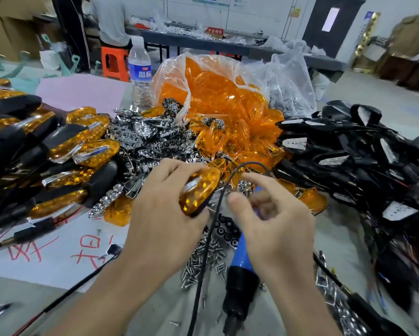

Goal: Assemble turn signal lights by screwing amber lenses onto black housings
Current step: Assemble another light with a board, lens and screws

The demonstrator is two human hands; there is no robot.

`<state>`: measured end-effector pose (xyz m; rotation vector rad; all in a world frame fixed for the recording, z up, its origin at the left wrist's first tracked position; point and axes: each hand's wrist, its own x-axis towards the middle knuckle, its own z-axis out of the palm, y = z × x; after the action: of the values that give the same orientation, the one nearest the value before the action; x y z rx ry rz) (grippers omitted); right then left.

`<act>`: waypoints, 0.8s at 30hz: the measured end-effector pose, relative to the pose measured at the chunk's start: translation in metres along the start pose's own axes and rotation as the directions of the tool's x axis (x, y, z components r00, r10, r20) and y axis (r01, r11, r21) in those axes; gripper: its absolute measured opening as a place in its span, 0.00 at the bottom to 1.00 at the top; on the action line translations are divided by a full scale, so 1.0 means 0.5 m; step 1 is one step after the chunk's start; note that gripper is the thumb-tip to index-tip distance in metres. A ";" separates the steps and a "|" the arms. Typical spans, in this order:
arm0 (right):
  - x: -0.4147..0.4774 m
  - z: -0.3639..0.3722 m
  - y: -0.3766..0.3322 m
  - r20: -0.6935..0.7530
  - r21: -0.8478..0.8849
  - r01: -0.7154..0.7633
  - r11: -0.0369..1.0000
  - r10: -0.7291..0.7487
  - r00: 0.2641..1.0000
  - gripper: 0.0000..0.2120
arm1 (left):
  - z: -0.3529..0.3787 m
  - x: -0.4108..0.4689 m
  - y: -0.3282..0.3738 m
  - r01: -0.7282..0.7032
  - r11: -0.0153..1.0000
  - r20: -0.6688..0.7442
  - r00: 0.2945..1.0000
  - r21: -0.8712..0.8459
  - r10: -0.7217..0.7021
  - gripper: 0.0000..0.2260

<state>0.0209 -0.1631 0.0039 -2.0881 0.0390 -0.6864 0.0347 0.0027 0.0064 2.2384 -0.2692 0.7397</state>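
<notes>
View: head camera, looking down on one grey work table (21,289).
Left hand (164,214): one; fingers curled round one assembled turn signal light with amber lens and black housing (200,192), held lens-up above the middle of the table.
Thin black wire (204,251): one; it arcs up from the held light and runs down between the two hands to the bottom edge.
Right hand (276,224): one; fingers half bent and blurred over one blue-handled electric screwdriver (241,255). I cannot tell whether they grip it.
Screwdriver position: its black end points toward the wearer.
Small silver screws (203,258): one loose heap under the hands, too many to count.
Finished amber-and-black lights (77,146): one stack at the left, more than ten.
Loose amber plastic lenses (240,137): uncountable, spilling from one clear plastic bag (177,69).
Chrome reflector pieces (140,137): one heap between the finished stack and the lenses.
Black housings with wires (349,146): one tangled pile at the right.
Second clear bag (290,86): one, behind the housings, holding small shiny parts.
Clear water bottle with blue label (140,66): one, upright, just beside the lens bag.
Sheets: two, one pink sheet (82,93) and one white sheet with red handwriting (58,251).
Orange plastic stool (113,61): one, with a seated person (111,20) on it.
</notes>
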 end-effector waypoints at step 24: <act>0.031 -0.015 0.023 0.469 0.776 -0.391 0.495 -0.037 0.882 0.25 | 0.005 0.000 -0.014 -0.105 0.992 0.063 0.992 -0.072 0.110 0.30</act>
<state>0.0329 -0.1800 0.0053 -1.1544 -0.2819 -0.0166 0.0383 0.0057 0.0009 2.1999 -0.4441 0.7026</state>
